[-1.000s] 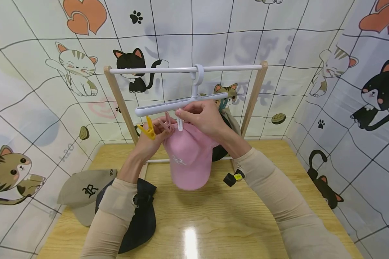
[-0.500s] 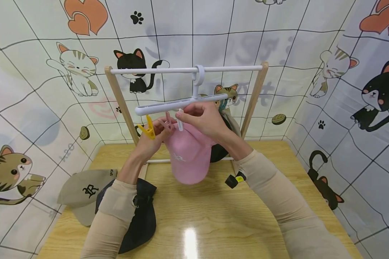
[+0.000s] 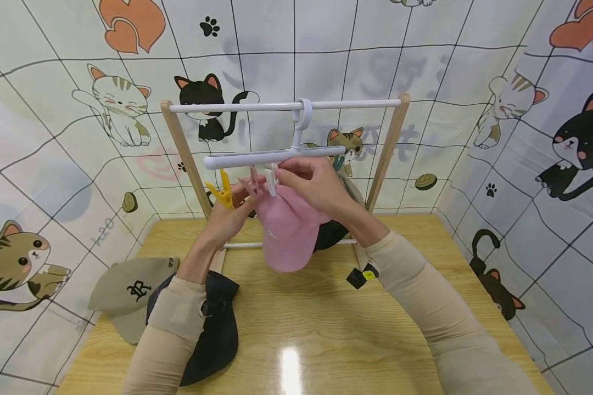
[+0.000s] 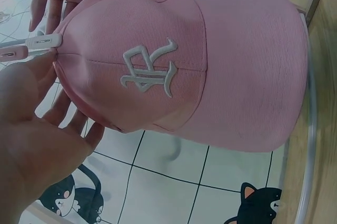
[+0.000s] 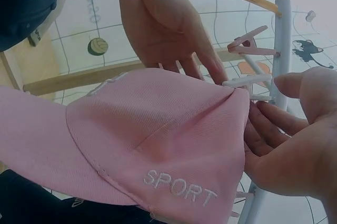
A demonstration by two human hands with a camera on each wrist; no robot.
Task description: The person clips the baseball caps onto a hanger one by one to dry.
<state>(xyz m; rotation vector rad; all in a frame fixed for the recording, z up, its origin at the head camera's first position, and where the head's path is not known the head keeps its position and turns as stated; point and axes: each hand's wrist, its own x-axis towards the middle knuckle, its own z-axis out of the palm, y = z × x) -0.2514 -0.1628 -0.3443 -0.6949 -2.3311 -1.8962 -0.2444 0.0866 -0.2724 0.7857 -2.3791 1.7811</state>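
A pink baseball cap (image 3: 289, 230) hangs brim down under a white hanger (image 3: 257, 159), its white embroidered letter facing the left wrist view. My right hand (image 3: 321, 186) pinches the white clip (image 3: 270, 182) between thumb and fingers at the cap's crown. In the right wrist view the clip (image 5: 246, 80) lies right against the gathered top of the cap. My left hand (image 3: 227, 219) holds the crown from the left, thumb near its top and fingers along its edge. Beside that hand are a pink clip (image 3: 252, 184) and a yellow clip (image 3: 222, 191) on the hanger.
The hanger hooks over a white rail (image 3: 237, 107) on a wooden-legged rack (image 3: 185, 153). A dark cap (image 3: 332, 235) hangs behind the pink one. On the table (image 3: 326, 329), a beige cap (image 3: 128, 288) and a black cap (image 3: 217, 329) lie at the left.
The pink cap's brim has swung up and slightly away, and its embroidered front has turned left. The hanger has tilted nearer level. Both hands keep their places at the crown and clip.
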